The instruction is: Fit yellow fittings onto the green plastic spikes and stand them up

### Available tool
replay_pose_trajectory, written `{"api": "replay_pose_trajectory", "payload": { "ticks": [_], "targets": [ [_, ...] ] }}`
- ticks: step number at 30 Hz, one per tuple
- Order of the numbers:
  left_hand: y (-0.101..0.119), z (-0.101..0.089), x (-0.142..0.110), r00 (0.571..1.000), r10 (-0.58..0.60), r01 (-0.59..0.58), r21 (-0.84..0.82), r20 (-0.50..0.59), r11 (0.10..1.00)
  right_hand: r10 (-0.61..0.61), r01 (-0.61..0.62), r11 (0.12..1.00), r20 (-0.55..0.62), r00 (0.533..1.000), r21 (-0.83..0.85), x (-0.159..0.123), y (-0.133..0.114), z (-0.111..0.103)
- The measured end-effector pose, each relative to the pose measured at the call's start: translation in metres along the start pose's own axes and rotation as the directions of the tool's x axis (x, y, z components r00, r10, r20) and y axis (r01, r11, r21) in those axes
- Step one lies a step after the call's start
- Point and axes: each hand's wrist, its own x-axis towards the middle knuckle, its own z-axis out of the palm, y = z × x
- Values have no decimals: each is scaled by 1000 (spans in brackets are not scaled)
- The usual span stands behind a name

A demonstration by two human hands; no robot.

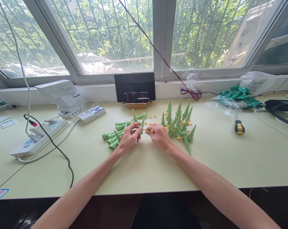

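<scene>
My left hand (129, 136) is closed around a green plant watering spike (143, 121), whose pointed end sticks up past the fingers. Pinched in the fingers of my right hand (160, 135) is a small yellow valve (145, 130), held right beside that spike. Left of my left hand lies a pile of green spikes (113, 144), mostly on their sides. To the right of my right hand several green spikes with yellow valves (178, 122) stand points up, and one lies tilted toward the front. A few loose yellow valves (155, 116) lie beyond my hands.
A dark tablet (134, 81) and a phone (136, 97) stand at the back on a cardboard piece. On the left are stacked white boxes (65, 97) and a power strip (42, 136) with cables. A screwdriver (239, 127) and crumpled plastic bags (241, 95) lie to the right.
</scene>
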Motion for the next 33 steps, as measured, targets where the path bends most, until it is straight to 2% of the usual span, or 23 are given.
{"api": "replay_pose_trajectory", "payload": {
  "ticks": [33],
  "targets": [
    [3,-1,-1,999,-12,12,-8,31,1000,-18,18,1000,60,998,3,1,0,2]
  ]
}}
